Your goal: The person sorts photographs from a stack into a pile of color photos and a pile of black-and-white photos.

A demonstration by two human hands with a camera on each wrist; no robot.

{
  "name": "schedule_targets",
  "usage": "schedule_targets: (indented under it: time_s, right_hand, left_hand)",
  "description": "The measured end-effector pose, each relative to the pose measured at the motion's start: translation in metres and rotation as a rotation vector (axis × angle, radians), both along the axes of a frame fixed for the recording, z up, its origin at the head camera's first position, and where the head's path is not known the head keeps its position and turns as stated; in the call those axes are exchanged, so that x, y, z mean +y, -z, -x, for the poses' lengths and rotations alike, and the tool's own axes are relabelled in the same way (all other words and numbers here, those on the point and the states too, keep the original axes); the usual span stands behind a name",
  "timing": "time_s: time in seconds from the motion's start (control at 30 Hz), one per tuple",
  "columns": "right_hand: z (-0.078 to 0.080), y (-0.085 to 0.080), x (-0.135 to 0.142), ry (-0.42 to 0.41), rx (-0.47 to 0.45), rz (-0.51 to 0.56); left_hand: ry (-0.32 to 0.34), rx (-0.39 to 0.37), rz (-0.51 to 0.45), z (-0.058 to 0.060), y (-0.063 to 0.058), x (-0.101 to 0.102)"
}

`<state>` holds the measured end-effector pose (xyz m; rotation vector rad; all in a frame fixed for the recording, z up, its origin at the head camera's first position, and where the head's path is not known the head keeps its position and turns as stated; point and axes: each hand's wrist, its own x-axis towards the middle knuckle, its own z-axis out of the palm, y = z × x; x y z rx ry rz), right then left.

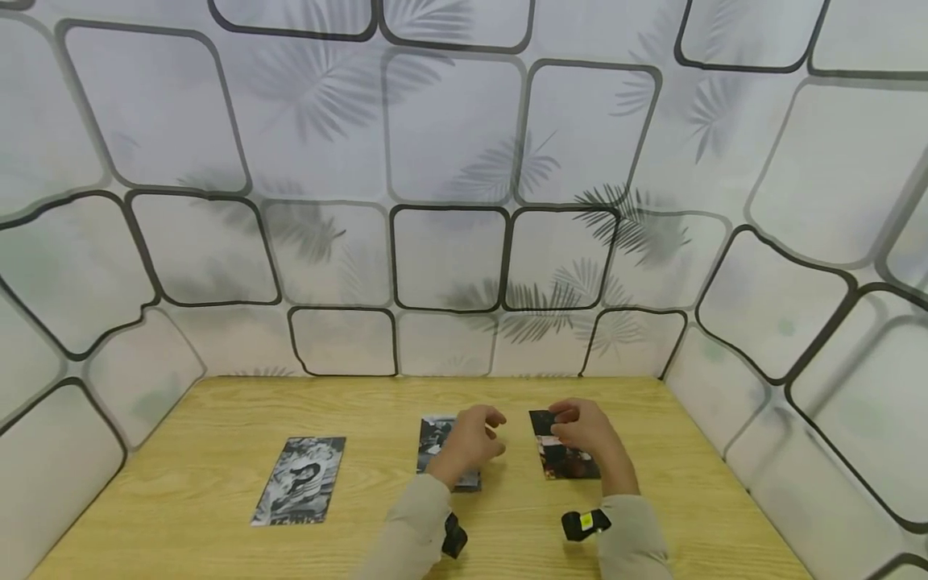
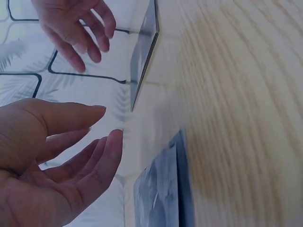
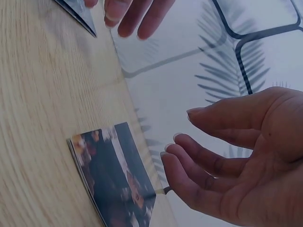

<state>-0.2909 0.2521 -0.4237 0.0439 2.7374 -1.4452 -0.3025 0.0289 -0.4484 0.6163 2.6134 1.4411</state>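
My left hand (image 1: 467, 439) hovers over the middle black-and-white picture card (image 1: 433, 435), hiding part of it. Its fingers are loosely bent, and a gap shows between thumb and fingertips in the left wrist view. Beyond it, my right hand (image 1: 586, 427) hangs above a dark coloured picture card (image 1: 569, 461), also with nothing between its fingers. In the right wrist view this dark card (image 3: 118, 170) shows layered edges, like a thin pile. The middle card (image 2: 161, 189) likewise shows more than one layer, its top sheet slightly raised.
Another black-and-white picture card (image 1: 300, 483), showing a figure, lies flat on the left of the wooden table (image 1: 196, 451). Patterned pale walls (image 1: 449, 258) enclose the table at the back and both sides. A small black device (image 1: 586, 524) sits at each wrist.
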Motion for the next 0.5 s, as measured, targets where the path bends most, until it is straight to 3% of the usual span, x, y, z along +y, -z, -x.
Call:
schedule_targets:
  time_s: [0.33,0.5]
  right_hand:
    - [0.001,0.003,-0.022,-0.036,0.005,0.026]
    - [0.001,0.006,-0.035,-0.072,0.02,0.014]
  left_hand:
    - [0.002,0.01,0.037,-0.003,-0.008,-0.037]
    - [-0.033,0.019,0.043,-0.004,-0.007,-0.056]
